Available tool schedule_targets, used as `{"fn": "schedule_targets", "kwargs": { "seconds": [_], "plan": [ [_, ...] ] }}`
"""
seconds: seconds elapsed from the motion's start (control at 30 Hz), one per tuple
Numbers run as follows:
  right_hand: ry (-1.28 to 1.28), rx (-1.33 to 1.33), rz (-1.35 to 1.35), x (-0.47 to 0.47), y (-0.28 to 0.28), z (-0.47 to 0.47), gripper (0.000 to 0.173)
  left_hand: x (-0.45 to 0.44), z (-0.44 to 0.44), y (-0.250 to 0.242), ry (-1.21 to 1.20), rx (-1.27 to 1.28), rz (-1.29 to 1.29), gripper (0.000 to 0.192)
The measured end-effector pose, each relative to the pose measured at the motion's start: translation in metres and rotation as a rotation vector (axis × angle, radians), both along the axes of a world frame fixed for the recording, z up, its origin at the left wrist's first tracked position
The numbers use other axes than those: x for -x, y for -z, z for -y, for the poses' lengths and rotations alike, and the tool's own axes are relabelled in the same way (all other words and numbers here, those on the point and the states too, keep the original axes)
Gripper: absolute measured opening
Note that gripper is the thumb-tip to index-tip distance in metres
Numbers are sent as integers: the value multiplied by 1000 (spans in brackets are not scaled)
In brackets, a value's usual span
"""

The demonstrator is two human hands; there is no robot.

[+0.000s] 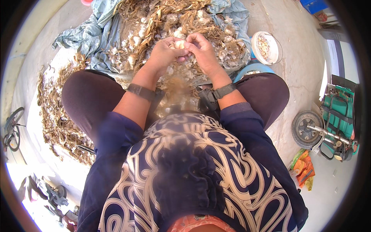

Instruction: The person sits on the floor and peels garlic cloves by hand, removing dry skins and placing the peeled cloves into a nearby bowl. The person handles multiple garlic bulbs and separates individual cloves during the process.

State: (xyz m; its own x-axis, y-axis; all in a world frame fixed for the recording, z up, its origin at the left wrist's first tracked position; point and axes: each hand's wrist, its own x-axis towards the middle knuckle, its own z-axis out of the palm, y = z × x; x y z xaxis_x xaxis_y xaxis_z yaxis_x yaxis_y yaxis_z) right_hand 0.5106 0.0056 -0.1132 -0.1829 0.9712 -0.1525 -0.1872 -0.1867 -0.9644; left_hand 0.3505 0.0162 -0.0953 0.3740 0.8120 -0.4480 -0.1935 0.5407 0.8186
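Note:
My left hand point(168, 53) and my right hand point(200, 47) meet over the heap, both gripping a partly peeled garlic bulb point(179, 44) between their fingers. Dried garlic stalks point(150, 26) and loose papery skins lie beneath and around them. Several whole bulbs rest among the stalks, one of them a white garlic bulb point(136, 41) left of my hands. At the right of the heap stands a white bucket point(256, 46) with garlic cloves point(263, 47) in it. A light blue basin point(261, 68) sits partly behind my right knee.
A crumpled blue cloth point(84, 37) borders the heap. More dried stalks point(58, 116) lie on the floor at left. A green wheeled vehicle point(337, 116) stands at far right, near an orange bag point(304, 169). A bicycle point(14, 129) is at far left.

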Motion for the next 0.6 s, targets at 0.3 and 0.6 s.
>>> {"fn": "schedule_targets", "kwargs": {
  "seconds": [0.3,0.6],
  "plan": [
    [-23,-8,-24,-3,-1,0,8,0,0,1,-10,1,57,25],
    [6,-44,-72,-3,-3,-3,7,3,0,-1,9,3,119,28]
  ]
}}
